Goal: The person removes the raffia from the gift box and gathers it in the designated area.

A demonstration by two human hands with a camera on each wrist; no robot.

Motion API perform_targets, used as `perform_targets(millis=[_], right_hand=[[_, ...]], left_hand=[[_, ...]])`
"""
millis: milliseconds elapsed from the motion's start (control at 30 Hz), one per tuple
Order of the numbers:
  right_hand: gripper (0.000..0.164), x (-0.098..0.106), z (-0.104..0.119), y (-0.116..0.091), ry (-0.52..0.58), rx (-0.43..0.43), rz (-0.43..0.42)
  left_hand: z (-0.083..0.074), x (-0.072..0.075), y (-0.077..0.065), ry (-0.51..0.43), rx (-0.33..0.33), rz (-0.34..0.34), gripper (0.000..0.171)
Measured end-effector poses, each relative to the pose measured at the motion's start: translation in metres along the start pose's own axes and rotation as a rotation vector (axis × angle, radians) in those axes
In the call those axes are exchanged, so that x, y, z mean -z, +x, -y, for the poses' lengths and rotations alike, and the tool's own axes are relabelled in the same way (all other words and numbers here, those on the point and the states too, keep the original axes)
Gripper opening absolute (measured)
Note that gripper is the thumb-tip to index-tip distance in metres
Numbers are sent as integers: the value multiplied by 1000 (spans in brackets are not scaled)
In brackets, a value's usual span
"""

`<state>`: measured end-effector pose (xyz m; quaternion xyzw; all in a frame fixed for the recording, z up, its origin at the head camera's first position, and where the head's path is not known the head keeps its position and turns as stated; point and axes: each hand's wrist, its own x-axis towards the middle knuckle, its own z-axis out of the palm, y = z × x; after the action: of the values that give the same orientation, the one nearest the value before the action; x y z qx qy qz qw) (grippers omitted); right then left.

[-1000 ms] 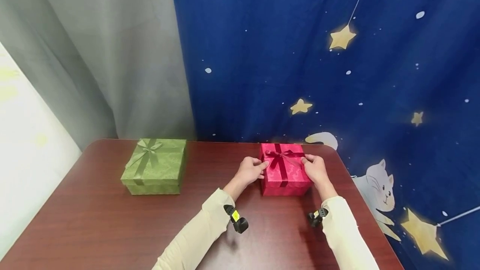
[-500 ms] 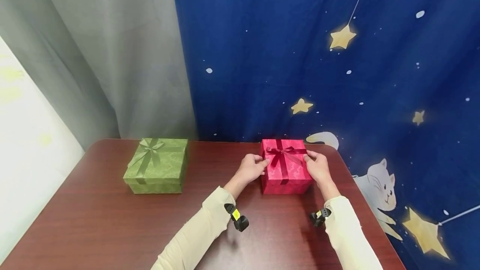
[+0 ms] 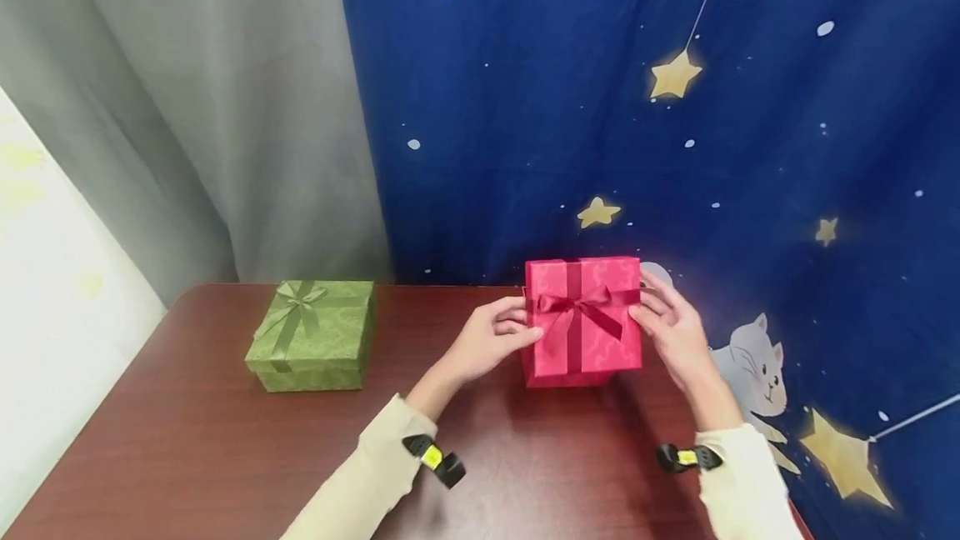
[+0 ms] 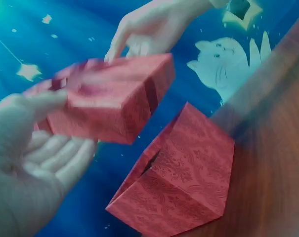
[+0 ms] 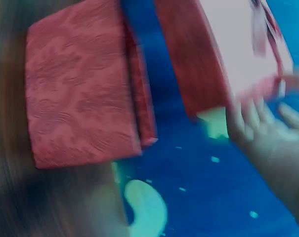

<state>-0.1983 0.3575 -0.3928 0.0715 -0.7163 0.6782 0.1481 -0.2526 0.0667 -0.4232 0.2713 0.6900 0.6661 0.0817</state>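
Note:
My left hand (image 3: pixel 483 340) and right hand (image 3: pixel 675 336) grip opposite sides of a red gift box lid (image 3: pixel 592 348) with a dark red ribbon bow, thumbs on top. In the left wrist view the lid (image 4: pixel 147 74) hangs tilted in the air, apart from the red box base (image 4: pixel 189 168). That base (image 5: pixel 82 94) stands on the table with its top uncovered; its inside is mostly hidden. The right wrist view is blurred, with the right hand's fingers (image 5: pixel 253 121) at the lid's edge.
A green gift box (image 3: pixel 315 336) with a green bow stands closed at the table's left. The brown table (image 3: pixel 450 457) ends against a grey curtain (image 3: pixel 292 107) and a blue star-patterned curtain (image 3: pixel 510 107). A black camera is strapped to each wrist.
Both hands have raised the red lid off its base and brought it up and slightly right. The right hand has shifted outward with it. The green box has stayed put.

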Motion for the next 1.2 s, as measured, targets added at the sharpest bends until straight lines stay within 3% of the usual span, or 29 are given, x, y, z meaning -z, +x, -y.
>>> perform_targets(millis=[100,200,300,367,533,600,700,733,833,1033,1133,1200], right_hand=[[68,16,19,-23,66,81,256],[63,25,37,-47,-103,100,422],[45,24,50,-67,-326,132,491],[39,20,53,-79,-479,202,516],[55,11,43,-101,-886,510,533],[57,11,33,-107,-1031,611,529],[46,16,13,-116,-1179,704,548],[36,19,6,-119,-1202,710,564],[31,24,-16,-124,-1236,752,598],[11,29,-48,-127,-1254,839,570],[13,35,-57,-131,-1285,827,591],[27,37,-62,-134,-1315,810,616]], left_hand=[[-5,8,-23,-49,-107,95,48],[-8,14,-40,-36,-209,193,50],[-9,17,-50,71,-310,272,46],[-8,17,-56,201,-387,322,38],[0,7,-72,613,-599,444,21],[5,-1,-77,780,-666,459,19],[18,-15,-81,1001,-749,448,19],[23,-20,-81,1054,-768,443,18],[38,-30,-81,1155,-801,454,20],[49,-42,-76,1265,-770,538,27],[51,-46,-75,1278,-759,572,27],[54,-48,-75,1276,-762,594,27]])
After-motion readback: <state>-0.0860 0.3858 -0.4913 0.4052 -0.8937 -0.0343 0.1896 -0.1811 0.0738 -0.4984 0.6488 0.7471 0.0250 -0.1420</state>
